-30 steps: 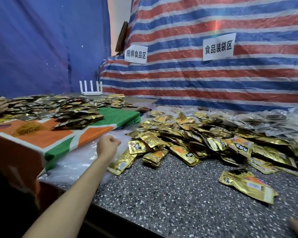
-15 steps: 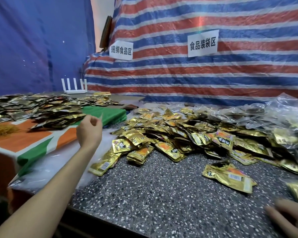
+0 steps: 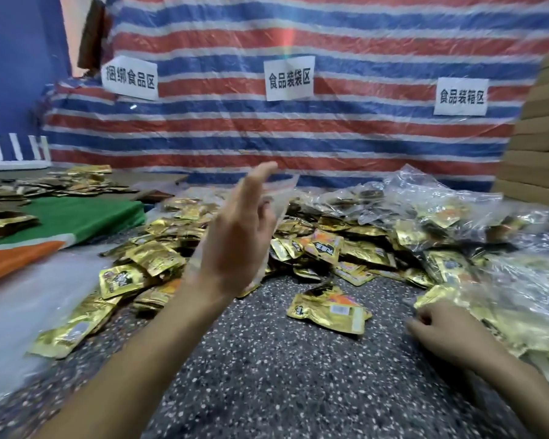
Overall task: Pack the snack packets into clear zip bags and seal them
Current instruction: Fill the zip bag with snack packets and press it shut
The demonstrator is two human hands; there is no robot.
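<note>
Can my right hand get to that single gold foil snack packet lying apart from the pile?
Probably yes. The right hand rests on the speckled dark tabletop just right of the gold foil snack packet; only bare tabletop lies between, and nothing covers the packet.

bare countertop (image 3: 267, 381) near, packet heap (image 3: 327, 245) behind
</note>
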